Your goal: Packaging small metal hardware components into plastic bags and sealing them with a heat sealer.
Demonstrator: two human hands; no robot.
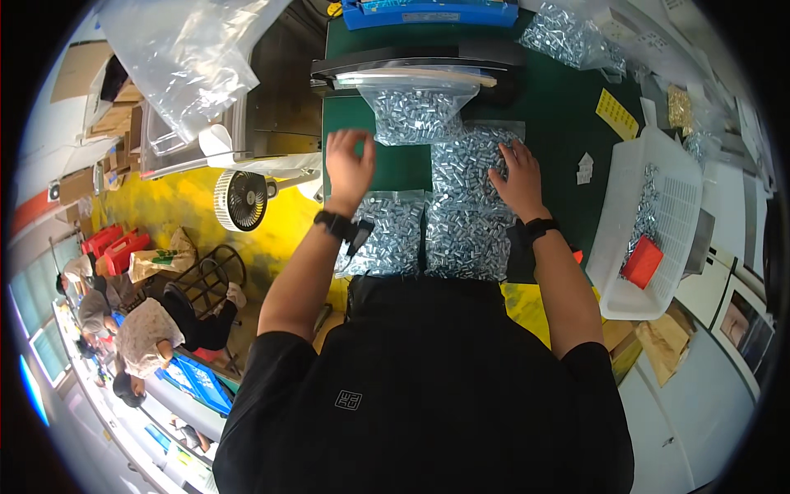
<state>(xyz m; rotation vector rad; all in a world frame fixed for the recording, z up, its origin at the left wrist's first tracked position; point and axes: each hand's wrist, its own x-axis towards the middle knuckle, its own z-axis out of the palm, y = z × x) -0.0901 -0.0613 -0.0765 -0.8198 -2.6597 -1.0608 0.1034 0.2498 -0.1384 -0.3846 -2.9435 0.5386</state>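
My right hand (518, 177) rests on a clear bag of small silver metal cylinders (461, 160), its fingers spread on the bag's right side. My left hand (350, 169) hovers over the green table to the left, fingers loosely curled and apart, with nothing visible in them. Just right of it, another filled bag (415, 115) has its mouth edge up against a long black bar-shaped device (411, 59). Nearer to me lie two more filled bags: the left bag (385, 230) below my left wrist, and the right bag (467, 243) beside it.
A white plastic basket (609, 247) at the right holds loose metal pieces and a red scoop (642, 263). A large filled bag (568, 37) and a yellow label sheet (617, 114) lie at the far right. To the left are a fan (241, 200) and clear plastic bags (189, 66). People sit farther left.
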